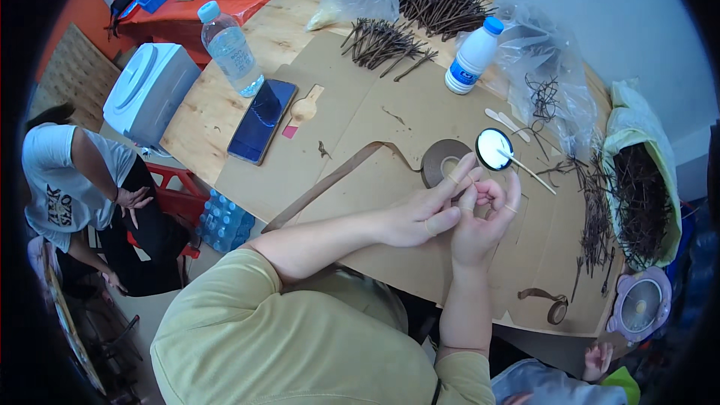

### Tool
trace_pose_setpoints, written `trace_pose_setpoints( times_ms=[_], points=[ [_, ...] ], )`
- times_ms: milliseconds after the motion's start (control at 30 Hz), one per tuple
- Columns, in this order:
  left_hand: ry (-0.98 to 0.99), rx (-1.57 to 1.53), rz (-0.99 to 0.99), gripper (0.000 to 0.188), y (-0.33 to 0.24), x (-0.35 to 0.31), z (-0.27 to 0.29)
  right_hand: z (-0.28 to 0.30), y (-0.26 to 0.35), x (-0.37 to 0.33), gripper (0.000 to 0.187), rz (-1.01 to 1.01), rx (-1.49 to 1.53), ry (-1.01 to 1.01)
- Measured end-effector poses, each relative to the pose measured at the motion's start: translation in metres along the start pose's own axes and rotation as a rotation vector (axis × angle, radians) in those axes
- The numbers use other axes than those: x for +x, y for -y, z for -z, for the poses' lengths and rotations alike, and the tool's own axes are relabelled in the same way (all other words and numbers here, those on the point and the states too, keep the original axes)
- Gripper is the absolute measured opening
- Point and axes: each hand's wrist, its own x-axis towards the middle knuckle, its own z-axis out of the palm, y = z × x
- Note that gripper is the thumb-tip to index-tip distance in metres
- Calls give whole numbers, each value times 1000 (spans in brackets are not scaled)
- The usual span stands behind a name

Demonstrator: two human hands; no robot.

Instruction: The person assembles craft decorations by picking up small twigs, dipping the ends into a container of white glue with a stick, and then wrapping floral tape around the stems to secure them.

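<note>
The tape roll [432, 164] lies on cardboard [322, 101] just beyond the nearer left hand [421, 217], strip [321, 184] running leftward, while that hand's half-bent fingers [454, 174] touch the right hand [480, 231] (whether either grips anything, I cannot tell).

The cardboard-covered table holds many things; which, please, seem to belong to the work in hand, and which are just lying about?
Likely in the work:
- flat round roll of brown tape, beside the left hand
- round black-rimmed dish, white inside
- thin pale stick, by the right hand
- branching brown twigs

Probably just lying about:
- black rectangular smartphone
- clear plastic bottle, light-blue cap
</note>
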Motion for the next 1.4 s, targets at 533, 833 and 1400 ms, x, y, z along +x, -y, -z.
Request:
trace_pose_setpoints(
  times_ms=[533,833,1400],
  points=[
    [-285,-723,141,63,-3,4,11,-3,-1,-6,72,167,303,89],
    [-117,-701,181,60,-7,2,17,0,-9,-2,78,24,404,241],
    [45,-877,201,67,-12,1,22,5,4,7,81,-333,561,388]
  ],
)
